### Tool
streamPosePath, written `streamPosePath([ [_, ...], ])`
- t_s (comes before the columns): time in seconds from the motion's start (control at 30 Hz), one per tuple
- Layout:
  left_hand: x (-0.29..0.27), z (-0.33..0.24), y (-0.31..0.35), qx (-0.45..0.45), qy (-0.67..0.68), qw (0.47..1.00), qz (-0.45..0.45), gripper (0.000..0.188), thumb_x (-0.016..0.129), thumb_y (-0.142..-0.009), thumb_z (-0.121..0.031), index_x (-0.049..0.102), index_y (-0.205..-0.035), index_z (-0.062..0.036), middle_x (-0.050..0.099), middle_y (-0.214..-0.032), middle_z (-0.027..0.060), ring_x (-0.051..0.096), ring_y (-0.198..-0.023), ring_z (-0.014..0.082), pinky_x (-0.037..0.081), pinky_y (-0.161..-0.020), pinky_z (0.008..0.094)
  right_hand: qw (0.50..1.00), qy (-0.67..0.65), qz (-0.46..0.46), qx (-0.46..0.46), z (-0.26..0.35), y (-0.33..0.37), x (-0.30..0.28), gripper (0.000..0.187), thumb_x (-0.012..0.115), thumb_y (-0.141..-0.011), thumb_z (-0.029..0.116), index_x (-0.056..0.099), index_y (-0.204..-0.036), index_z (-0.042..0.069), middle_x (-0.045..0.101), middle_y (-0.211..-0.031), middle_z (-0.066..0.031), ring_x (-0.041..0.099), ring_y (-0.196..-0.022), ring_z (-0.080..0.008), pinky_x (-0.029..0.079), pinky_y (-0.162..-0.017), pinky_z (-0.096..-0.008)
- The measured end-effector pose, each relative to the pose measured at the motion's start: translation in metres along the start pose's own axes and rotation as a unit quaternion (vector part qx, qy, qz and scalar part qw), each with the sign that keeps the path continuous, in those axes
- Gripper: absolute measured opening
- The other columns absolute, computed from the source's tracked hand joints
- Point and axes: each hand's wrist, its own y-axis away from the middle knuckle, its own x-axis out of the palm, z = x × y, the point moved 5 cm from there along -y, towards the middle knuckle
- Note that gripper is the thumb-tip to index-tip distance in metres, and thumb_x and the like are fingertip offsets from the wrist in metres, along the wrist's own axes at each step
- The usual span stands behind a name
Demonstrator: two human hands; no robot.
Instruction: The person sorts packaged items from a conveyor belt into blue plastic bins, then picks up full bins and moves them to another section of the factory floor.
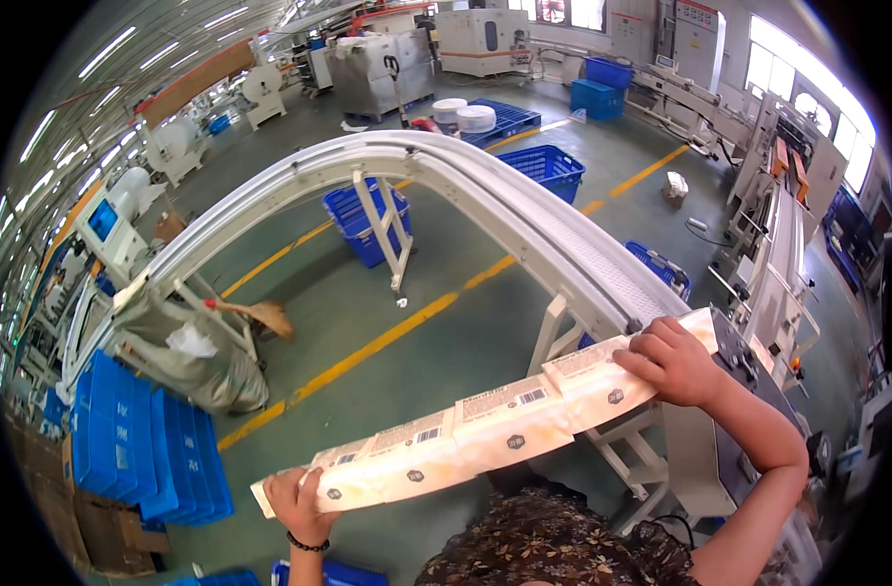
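Note:
A long row of several cream-coloured soft packs point(509, 439), which look like tissue packs, stretches across the front of my body. My left hand point(297, 503), with a dark bead bracelet at its wrist, is closed round the row's left end. Gripping the opposite end is my right hand point(673, 361), thumb and fingers wrapped over the top edge. The row tilts upward to the right, its packs pressed end to end. Its right end lies beside the dark plate of a machine point(734, 391) and near the end of the white curved conveyor point(602, 264).
Blue crates point(114, 430) stand stacked at the left beside a full grey sack point(197, 366) and a broom point(267, 314). Under the conveyor's curve sits a blue basket point(368, 230), with another blue basket point(546, 171) beyond it. More machinery point(783, 225) lines the right side.

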Motion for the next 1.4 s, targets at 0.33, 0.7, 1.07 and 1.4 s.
streamPosePath([
  [0.33,0.233,0.1,-0.323,0.164,0.075,0.983,0.034,0.066,0.076,-0.064,-0.052,0.068,-0.115,-0.0123,0.062,-0.104,0.0099,0.058,-0.094,0.0311,0.039,-0.087,0.048,0.981,0.02,-0.049,0.189,-0.192,-0.072,0.109,0.053,0.074,-0.068,0.024,0.062,-0.116,0.007,0.058,-0.096,-0.0069,0.057,-0.086,-0.0261,0.046,-0.079,-0.0396],
  [0.7,0.549,-0.004,-0.647,0.467,0.321,0.824,0.036,0.064,0.083,-0.06,-0.049,0.067,-0.112,-0.0156,0.062,-0.101,0.0042,0.059,-0.091,0.0253,0.043,-0.085,0.0413,0.823,0.111,0.018,0.557,-0.242,-0.046,0.197,0.081,0.092,-0.049,0.021,0.059,-0.121,0.005,0.058,-0.101,-0.0119,0.055,-0.095,-0.0347,0.047,-0.084,-0.045],
  [1.07,0.779,-0.02,-0.708,0.547,0.358,0.716,0.247,0.07,0.076,-0.075,-0.057,0.061,-0.128,-0.0125,0.063,-0.113,0.0104,0.055,-0.111,0.032,0.041,-0.098,0.0473,0.734,0.019,0.239,0.636,-0.325,-0.105,0.314,0.082,0.081,-0.068,0.051,0.056,-0.133,0.007,0.061,-0.106,-0.0117,0.058,-0.104,-0.0327,0.046,-0.094,-0.0427],
  [1.4,0.772,0.088,-0.771,0.258,0.631,0.707,0.188,0.021,0.065,-0.092,-0.011,0.063,-0.11,-0.0004,0.066,-0.104,0.0166,0.063,-0.1,0.0326,0.05,-0.091,0.0436,0.773,-0.087,-0.043,0.627,-0.346,-0.277,0.381,0.063,0.067,-0.092,0.034,0.046,-0.144,0.005,0.055,-0.133,-0.0186,0.052,-0.121,-0.0373,0.042,-0.105,-0.0462],
])
